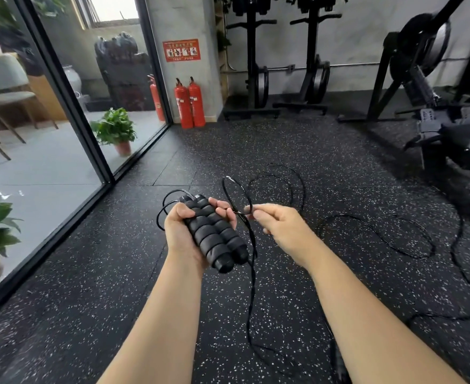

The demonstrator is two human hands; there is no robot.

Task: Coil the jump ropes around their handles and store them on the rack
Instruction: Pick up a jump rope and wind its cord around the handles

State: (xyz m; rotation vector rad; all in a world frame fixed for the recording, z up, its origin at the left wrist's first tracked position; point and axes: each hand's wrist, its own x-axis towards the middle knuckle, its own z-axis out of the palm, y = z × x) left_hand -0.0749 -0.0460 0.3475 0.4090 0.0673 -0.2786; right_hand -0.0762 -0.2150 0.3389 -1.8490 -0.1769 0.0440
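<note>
My left hand [182, 234] grips two black ribbed foam jump rope handles [216, 234] side by side, their ends pointing toward me. A thin black rope [252, 273] leaves the handles' far ends in small loops and hangs down to the floor. My right hand [276, 228] pinches this rope just right of the handles, thumb against forefinger. More black rope [380, 236] lies in loose loops on the speckled rubber floor to the right and ahead. No storage rack for ropes is identifiable.
A glass wall [70, 112] with a black frame runs along the left, potted plants behind it. Two red fire extinguishers [189, 103] stand at a pillar ahead. Black gym machines [425, 87] line the back wall and the right side.
</note>
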